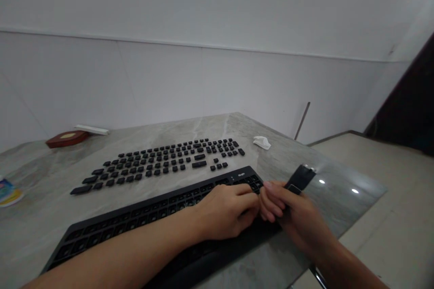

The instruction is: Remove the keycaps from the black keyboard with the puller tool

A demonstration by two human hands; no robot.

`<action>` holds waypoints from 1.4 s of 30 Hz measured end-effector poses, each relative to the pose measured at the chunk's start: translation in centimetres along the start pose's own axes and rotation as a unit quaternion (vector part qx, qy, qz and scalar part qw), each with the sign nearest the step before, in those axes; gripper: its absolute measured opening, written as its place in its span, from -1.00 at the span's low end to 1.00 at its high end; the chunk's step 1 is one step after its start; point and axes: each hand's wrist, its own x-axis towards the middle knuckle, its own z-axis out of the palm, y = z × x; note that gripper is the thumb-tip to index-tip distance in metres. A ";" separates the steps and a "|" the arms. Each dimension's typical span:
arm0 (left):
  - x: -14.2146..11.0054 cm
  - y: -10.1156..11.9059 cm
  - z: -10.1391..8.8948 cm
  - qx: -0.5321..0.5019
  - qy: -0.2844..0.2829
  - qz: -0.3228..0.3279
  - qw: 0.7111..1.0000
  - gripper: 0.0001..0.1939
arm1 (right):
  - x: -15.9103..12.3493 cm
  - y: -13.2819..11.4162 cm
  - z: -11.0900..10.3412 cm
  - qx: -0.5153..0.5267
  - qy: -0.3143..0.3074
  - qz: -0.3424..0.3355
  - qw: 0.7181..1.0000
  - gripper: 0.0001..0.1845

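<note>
A black keyboard (132,219) with its keycaps off lies tilted across the near part of the table. My left hand (230,212) rests over its right end, fingers curled down. Whatever those fingertips pinch, if anything, is hidden. Close against it, my right hand (291,212) is closed around a flat black tool (301,178) with a shiny metal end, which sticks up past the thumb. Its fingers meet those of my left hand above the keyboard's right edge. Behind the keyboard, loose black keycaps (149,173) are laid out in rows like the key layout.
A crumpled white tissue (262,142) lies right of the keycaps. At the back left are a reddish-brown wooden box (68,138) and a white strip (91,129). A colourful packet (9,193) shows at the left edge. The grey marbled table (349,180) ends at the right, above the floor.
</note>
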 end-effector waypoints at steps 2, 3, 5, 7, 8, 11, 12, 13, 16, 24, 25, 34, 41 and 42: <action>-0.2 0.0 -0.1 0.041 -0.016 0.035 0.998 -0.79 | 0.1 -0.1 0.2 0.014 0.008 0.009 1.000 -0.44; -0.3 0.0 -0.2 0.063 -0.022 0.054 0.996 -0.77 | 0.1 -0.1 0.2 0.023 0.015 0.009 1.000 -0.43; -0.4 -0.1 -0.2 0.106 -0.029 0.091 0.990 -0.74 | 0.0 0.0 0.1 0.044 0.026 0.011 0.999 -0.40; -0.4 0.0 -0.1 0.137 -0.032 0.114 0.983 -0.74 | -0.2 0.1 -0.1 0.064 0.030 0.010 0.997 -0.39; -0.4 0.0 0.0 0.145 -0.032 0.120 0.982 -0.74 | -0.3 0.1 -0.1 0.071 0.031 0.009 0.997 -0.39; -0.2 0.1 0.1 0.152 -0.027 0.128 0.980 -0.82 | -0.4 0.1 0.0 0.085 0.039 0.009 0.996 -0.39; -0.1 0.1 0.1 0.157 -0.025 0.130 0.979 -0.82 | -0.4 0.1 0.1 0.091 0.047 0.011 0.995 -0.39; -0.1 0.2 0.2 0.163 -0.022 0.133 0.977 -0.80 | -0.4 0.1 0.2 0.098 0.059 0.013 0.993 -0.39; 0.1 0.1 0.4 0.181 -0.014 0.141 0.973 -0.75 | -0.5 0.1 0.6 0.132 0.111 0.019 0.985 -0.38; 0.2 0.0 0.8 0.183 -0.025 0.151 0.971 -0.77 | -0.4 0.0 1.7 0.222 0.218 -0.006 0.950 -0.41; 0.1 0.0 0.8 0.183 -0.026 0.151 0.971 -0.78 | -0.4 0.0 1.7 0.227 0.217 -0.007 0.949 -0.42; 1.1 0.4 0.8 0.193 -0.040 0.182 0.963 -0.72 | 0.0 0.1 0.6 0.274 0.197 -0.040 0.941 -0.48; 0.8 -0.9 1.2 0.063 0.047 0.142 0.987 -0.76 | 0.5 -1.2 0.9 0.169 0.060 -0.040 0.983 -0.43; 0.7 -1.1 1.1 0.026 0.080 0.119 0.989 -0.79 | 1.2 -1.8 1.1 0.122 0.017 -0.033 0.992 -0.43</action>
